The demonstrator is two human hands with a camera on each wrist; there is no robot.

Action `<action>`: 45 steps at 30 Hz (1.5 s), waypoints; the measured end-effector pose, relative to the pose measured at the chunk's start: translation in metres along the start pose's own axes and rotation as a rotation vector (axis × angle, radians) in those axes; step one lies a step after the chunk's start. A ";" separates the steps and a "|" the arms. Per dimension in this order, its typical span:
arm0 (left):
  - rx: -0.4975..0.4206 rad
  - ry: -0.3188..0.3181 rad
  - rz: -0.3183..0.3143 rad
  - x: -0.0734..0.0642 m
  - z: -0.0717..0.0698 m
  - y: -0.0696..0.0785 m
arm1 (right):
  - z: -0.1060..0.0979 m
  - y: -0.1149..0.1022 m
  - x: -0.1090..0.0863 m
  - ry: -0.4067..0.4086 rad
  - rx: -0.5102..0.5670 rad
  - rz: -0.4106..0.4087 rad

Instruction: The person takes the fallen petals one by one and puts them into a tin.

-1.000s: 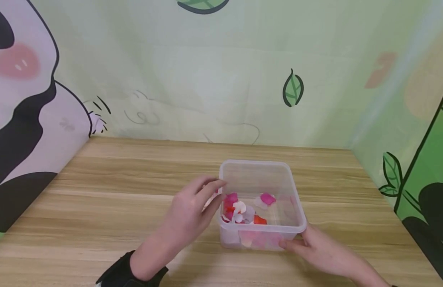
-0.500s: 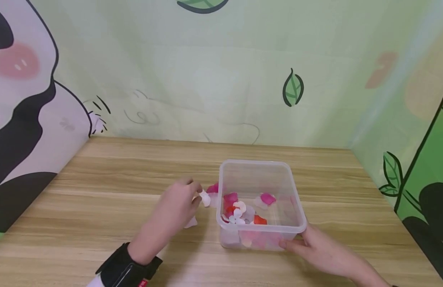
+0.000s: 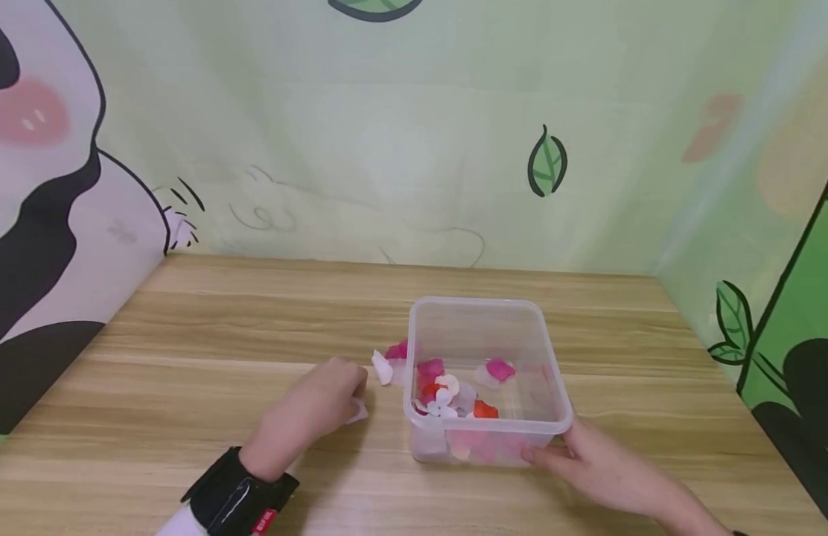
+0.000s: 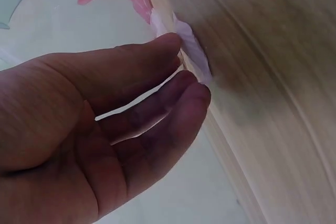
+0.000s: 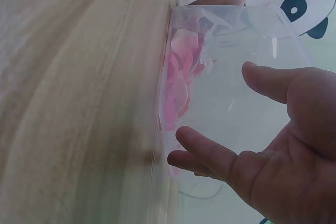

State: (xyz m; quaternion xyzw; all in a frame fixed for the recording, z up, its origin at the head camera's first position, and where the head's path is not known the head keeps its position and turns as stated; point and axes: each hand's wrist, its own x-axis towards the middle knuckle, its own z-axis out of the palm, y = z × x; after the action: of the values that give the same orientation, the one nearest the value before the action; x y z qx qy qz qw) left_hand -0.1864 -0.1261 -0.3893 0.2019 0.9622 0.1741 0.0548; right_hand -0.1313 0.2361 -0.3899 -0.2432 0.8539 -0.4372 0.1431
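My left hand [image 3: 316, 398] is low over the table, left of a clear plastic box. A pale petal [image 4: 193, 51] lies at its fingertips; a gap shows between thumb and fingers. In the head view a pale pink petal [image 3: 357, 409] peeks out beside that hand. The box [image 3: 491, 427] stands upright and holds several pink, red and white petals [image 3: 441, 398]. At its near right corner, my right hand [image 3: 588, 465] touches the wall with fairly straight fingers. Its thumb and fingers are spread in the right wrist view.
Close to the box's left wall lie a white petal [image 3: 382, 368] and a magenta petal [image 3: 397, 350] on the wooden table [image 3: 220, 335]. Behind the table rises a printed green backdrop [image 3: 387, 149] with a panda at left.
My left hand has drawn back from the box's left rim and come down to the left, by a pale petal. A white petal now lies beside the box. The right hand has stayed put.
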 end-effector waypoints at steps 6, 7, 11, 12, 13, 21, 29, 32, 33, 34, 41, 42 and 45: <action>0.012 0.015 0.030 0.000 0.002 -0.002 | -0.001 -0.001 0.000 0.006 -0.021 -0.017; 0.014 0.018 0.037 0.000 0.002 -0.002 | -0.001 -0.001 0.000 0.005 -0.021 -0.015; 0.019 0.022 0.044 -0.001 0.002 -0.001 | -0.001 -0.001 -0.001 0.001 -0.023 -0.007; 0.021 0.022 0.039 -0.001 0.003 -0.001 | -0.001 -0.001 -0.001 0.002 -0.026 -0.007; 0.022 0.021 0.036 -0.001 0.003 -0.001 | 0.000 -0.001 -0.001 0.003 -0.031 -0.009; 0.054 0.042 0.047 0.001 0.006 0.000 | 0.000 -0.001 -0.001 0.014 -0.052 -0.031; 0.073 0.061 0.071 0.001 0.007 0.001 | 0.000 -0.001 -0.001 0.011 -0.045 -0.025; 0.076 0.059 0.061 0.002 0.007 0.001 | 0.000 -0.001 -0.001 0.006 -0.034 -0.027; 0.075 0.058 0.054 0.002 0.006 0.001 | 0.000 -0.001 -0.001 0.007 -0.037 -0.027; 0.074 0.059 0.044 0.002 0.006 0.002 | 0.000 -0.001 -0.001 0.008 -0.041 -0.029; 0.026 0.127 -0.007 0.000 -0.006 0.009 | 0.000 -0.001 -0.001 0.020 -0.069 -0.041; 0.025 0.145 -0.004 0.000 -0.007 0.010 | 0.000 -0.001 -0.001 0.021 -0.071 -0.038; 0.043 0.208 0.020 -0.001 -0.010 0.013 | 0.001 -0.001 -0.001 0.022 -0.071 -0.027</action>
State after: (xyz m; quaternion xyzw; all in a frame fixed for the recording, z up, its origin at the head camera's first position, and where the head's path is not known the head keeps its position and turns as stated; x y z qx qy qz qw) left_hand -0.1829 -0.1184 -0.3752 0.1936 0.9642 0.1737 -0.0515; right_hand -0.1300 0.2355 -0.3892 -0.2547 0.8672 -0.4111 0.1192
